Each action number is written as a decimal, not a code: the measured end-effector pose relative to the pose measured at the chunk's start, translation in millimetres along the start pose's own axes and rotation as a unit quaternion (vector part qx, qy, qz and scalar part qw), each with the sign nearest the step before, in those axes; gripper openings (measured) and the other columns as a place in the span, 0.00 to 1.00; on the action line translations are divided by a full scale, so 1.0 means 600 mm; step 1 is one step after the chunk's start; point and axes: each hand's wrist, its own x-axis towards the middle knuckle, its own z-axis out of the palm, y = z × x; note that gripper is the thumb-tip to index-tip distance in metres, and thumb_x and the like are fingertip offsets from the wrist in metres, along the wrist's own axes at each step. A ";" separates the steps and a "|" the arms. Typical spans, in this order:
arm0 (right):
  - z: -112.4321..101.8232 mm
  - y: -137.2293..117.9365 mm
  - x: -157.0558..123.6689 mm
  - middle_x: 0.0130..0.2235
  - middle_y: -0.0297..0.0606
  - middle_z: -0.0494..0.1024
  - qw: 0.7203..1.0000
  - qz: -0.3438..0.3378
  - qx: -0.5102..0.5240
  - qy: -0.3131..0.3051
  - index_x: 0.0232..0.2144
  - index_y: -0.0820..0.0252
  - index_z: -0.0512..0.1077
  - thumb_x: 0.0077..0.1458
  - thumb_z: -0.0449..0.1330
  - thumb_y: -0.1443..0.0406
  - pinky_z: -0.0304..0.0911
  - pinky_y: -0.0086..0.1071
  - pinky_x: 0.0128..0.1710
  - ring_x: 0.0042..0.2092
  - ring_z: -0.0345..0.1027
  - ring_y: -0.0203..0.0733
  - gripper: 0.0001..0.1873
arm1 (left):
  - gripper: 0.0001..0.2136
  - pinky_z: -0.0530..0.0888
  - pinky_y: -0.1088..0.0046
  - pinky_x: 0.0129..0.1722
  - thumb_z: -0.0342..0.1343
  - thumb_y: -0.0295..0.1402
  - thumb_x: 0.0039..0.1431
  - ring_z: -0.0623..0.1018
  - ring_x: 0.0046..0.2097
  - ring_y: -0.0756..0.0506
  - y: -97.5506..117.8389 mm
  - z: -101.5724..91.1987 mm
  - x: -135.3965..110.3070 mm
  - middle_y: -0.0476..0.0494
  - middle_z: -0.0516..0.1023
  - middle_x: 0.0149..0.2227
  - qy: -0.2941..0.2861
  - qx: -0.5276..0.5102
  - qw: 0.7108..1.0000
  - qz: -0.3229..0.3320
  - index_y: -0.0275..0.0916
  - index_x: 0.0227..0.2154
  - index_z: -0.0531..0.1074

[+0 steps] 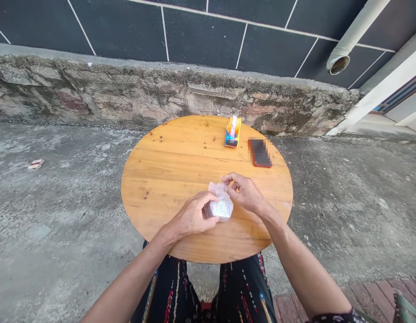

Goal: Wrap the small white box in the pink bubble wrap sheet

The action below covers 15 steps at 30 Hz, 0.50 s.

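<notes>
A small package in a translucent plastic bag (220, 208), with a white printed label facing me, rests on the round wooden table. My left hand (196, 213) is closed around its left side, thumb and fingers pressed to the plastic. At the bag's upper right edge, the fingers of my right hand (243, 192) are bent together on the loose plastic. What the package contains cannot be made out through the bag.
A yellow and blue tape dispenser (232, 131) stands near the far edge of the table (160, 166). To its right lies a phone with a red edge (260, 153). Beyond is a low stone wall base (127, 96); a crumpled packet (36, 164) lies on the concrete.
</notes>
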 end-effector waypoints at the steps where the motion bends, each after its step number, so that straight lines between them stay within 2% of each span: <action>1: -0.001 -0.001 0.000 0.35 0.31 0.76 1.000 -0.003 0.000 -0.002 0.38 0.57 0.69 0.51 0.56 0.71 0.60 0.27 0.30 0.26 0.64 0.30 0.11 | 0.18 0.71 0.69 0.40 0.58 0.26 0.43 0.75 0.41 0.45 0.000 0.000 0.000 0.46 0.76 0.42 0.001 0.001 1.000 -0.004 0.41 0.41 0.68; 6: 0.001 0.001 0.003 0.33 0.30 0.75 1.000 -0.008 0.011 -0.024 0.35 0.57 0.69 0.53 0.54 0.71 0.58 0.25 0.28 0.26 0.63 0.30 0.08 | 0.18 0.72 0.68 0.40 0.57 0.26 0.43 0.76 0.41 0.45 0.002 0.002 0.003 0.46 0.76 0.42 0.012 -0.005 1.000 -0.005 0.41 0.41 0.69; 9: 0.001 0.001 0.005 0.29 0.29 0.73 0.999 0.001 0.013 -0.033 0.33 0.57 0.69 0.54 0.54 0.71 0.55 0.25 0.26 0.24 0.60 0.29 0.06 | 0.16 0.72 0.66 0.44 0.57 0.26 0.43 0.75 0.45 0.43 0.001 0.002 0.005 0.44 0.76 0.44 0.012 -0.014 1.000 0.005 0.41 0.38 0.69; 13: -0.001 -0.003 0.008 0.29 0.30 0.73 0.998 -0.002 0.030 -0.048 0.33 0.58 0.69 0.53 0.53 0.71 0.55 0.24 0.26 0.25 0.60 0.29 0.06 | 0.15 0.69 0.62 0.51 0.57 0.25 0.43 0.72 0.54 0.39 -0.003 0.001 0.006 0.42 0.75 0.47 0.004 -0.029 0.999 0.016 0.41 0.38 0.69; 15: -0.001 -0.005 0.009 0.30 0.30 0.73 0.998 -0.001 0.044 -0.053 0.33 0.58 0.68 0.53 0.53 0.71 0.55 0.24 0.25 0.25 0.59 0.29 0.06 | 0.16 0.69 0.62 0.52 0.58 0.25 0.43 0.72 0.53 0.40 -0.006 0.001 0.007 0.42 0.74 0.47 0.002 -0.040 0.999 0.022 0.41 0.38 0.69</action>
